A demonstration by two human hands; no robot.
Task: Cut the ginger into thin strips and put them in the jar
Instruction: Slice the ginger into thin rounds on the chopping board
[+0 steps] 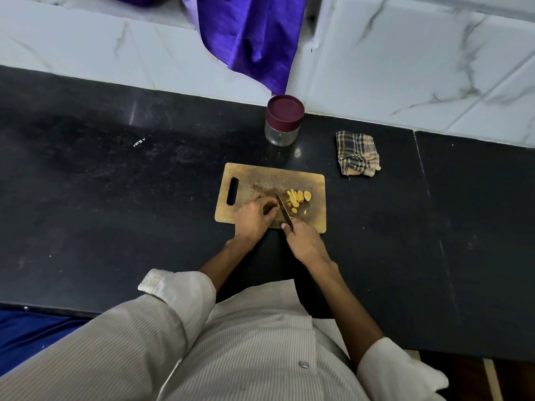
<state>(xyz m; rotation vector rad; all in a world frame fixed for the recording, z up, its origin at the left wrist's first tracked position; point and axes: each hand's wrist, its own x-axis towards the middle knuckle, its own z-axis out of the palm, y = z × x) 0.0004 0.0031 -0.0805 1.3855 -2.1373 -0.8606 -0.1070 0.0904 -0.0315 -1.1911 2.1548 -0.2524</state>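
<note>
A wooden cutting board (260, 176) lies on the black counter. Yellow ginger slices (296, 198) are heaped on its right half. My right hand (304, 241) grips the handle of a knife (283, 208), whose blade points away from me, just left of the slices. My left hand (254, 215) sits curled on the board left of the blade, its fingertips against the knife; whatever piece it holds is hidden under the fingers. Behind the board stands a small glass jar (281, 134) with a maroon lid screwed on.
A folded checked cloth (357, 153) lies to the right of the jar. A purple fabric (252, 39) hangs down the white tiled wall above the jar. The black counter (115, 198) stretches wide to the left and right.
</note>
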